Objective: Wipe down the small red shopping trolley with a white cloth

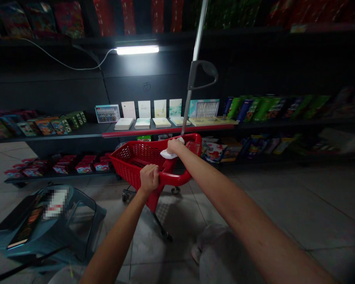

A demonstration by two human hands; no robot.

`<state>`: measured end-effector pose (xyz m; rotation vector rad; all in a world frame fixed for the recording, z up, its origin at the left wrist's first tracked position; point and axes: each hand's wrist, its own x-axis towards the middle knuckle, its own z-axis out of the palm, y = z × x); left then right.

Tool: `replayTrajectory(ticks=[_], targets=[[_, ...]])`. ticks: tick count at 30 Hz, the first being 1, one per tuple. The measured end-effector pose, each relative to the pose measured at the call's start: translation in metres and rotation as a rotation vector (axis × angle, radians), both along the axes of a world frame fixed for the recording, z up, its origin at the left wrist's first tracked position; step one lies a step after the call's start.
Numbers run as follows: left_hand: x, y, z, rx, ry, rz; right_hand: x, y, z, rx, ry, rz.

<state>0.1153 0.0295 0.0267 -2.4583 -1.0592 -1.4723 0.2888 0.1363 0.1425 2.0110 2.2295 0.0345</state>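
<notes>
A small red shopping cart (127, 167) with a perforated plastic basket stands in front of me. My left hand (149, 178) is closed around the near rim of the basket, beside the handle. My right hand (175, 146) is closed on a white cloth (168, 154), which lies pressed against the red plastic between basket and handle. A metal pole (198, 39) with a grey loop grip (205, 75) rises behind the cart's far side. Where its lower end is fixed cannot be made out.
Dark shelves (165, 128) with notepads, boxed pens and snack packs run behind the cart. A lit tube lamp (137, 50) hangs under the upper shelf, its cable trailing left. A blue-grey plastic stool (51, 232) with flat items on it stands at the lower left.
</notes>
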Motion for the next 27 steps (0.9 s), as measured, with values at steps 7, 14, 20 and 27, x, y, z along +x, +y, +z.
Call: replayTrajectory(ticks=[7,14,20,27], targets=[[-0.012,0.005,-0.002,-0.01,0.012,-0.044,-0.016,-0.003,0.004,-0.095,-0.027,0.142],[-0.021,0.002,-0.004,-0.038,-0.025,-0.046,-0.029,-0.026,0.012,-0.125,-0.01,0.255],[-0.031,-0.001,-0.004,-0.056,-0.055,-0.037,-0.039,-0.036,0.015,-0.15,-0.004,0.287],[-0.042,-0.001,-0.002,-0.091,-0.068,-0.081,-0.052,-0.046,0.018,-0.171,0.017,0.326]])
